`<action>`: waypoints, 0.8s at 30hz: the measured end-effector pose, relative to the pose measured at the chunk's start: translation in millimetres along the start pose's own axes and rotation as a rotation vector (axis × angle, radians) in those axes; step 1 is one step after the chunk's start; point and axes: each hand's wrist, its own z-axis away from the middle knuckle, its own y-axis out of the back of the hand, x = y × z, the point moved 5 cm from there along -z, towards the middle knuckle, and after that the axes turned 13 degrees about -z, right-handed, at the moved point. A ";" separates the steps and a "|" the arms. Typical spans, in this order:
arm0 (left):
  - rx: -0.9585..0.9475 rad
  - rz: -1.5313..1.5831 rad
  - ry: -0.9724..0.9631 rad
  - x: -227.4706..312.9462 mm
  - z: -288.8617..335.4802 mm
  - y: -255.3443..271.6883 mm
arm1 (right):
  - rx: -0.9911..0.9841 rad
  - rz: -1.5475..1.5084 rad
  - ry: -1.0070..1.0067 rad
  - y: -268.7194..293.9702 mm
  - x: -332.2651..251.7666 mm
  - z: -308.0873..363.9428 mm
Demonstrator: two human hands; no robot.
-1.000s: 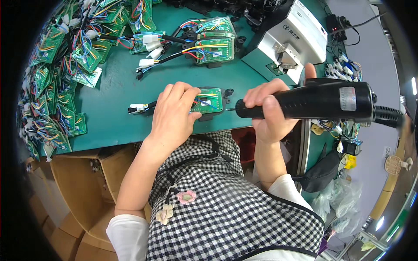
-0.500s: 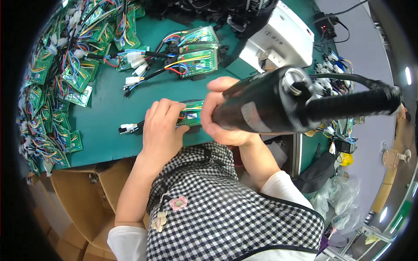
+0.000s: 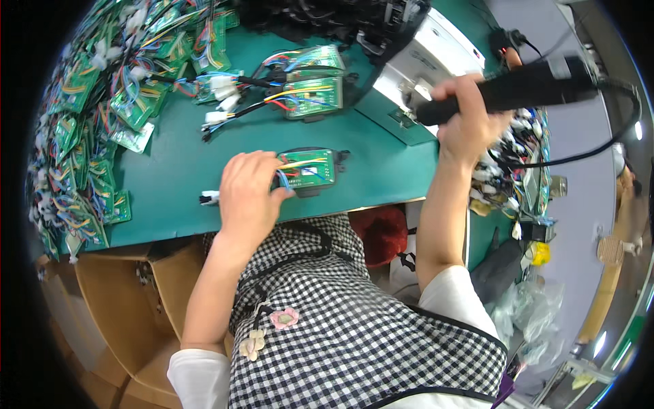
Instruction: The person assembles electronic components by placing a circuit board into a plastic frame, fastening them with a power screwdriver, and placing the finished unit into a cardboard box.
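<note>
Left hand (image 3: 246, 198) lies flat on the wires of the green circuit board (image 3: 310, 170) near the table (image 3: 381, 160) edge. At two o'clock, right hand (image 3: 470, 116) grips the black electric screwdriver (image 3: 518, 88); its cord could snag.

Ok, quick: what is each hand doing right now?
Left hand: fingers spread, pressing the green circuit board with coloured wires onto the green table mat.
Right hand: closed around the black corded power screwdriver.
</note>
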 end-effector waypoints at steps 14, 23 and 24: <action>0.119 0.075 -0.038 5.9 7.3 -4.4 | -0.223 -0.298 -0.271 -103.2 57.2 76.9; 0.093 0.099 -0.033 9.6 3.5 -0.5 | -0.583 -0.104 -0.426 -115.4 73.1 74.8; 0.098 0.100 -0.048 11.6 3.7 -0.4 | -0.686 -0.017 -0.348 -114.8 74.5 74.4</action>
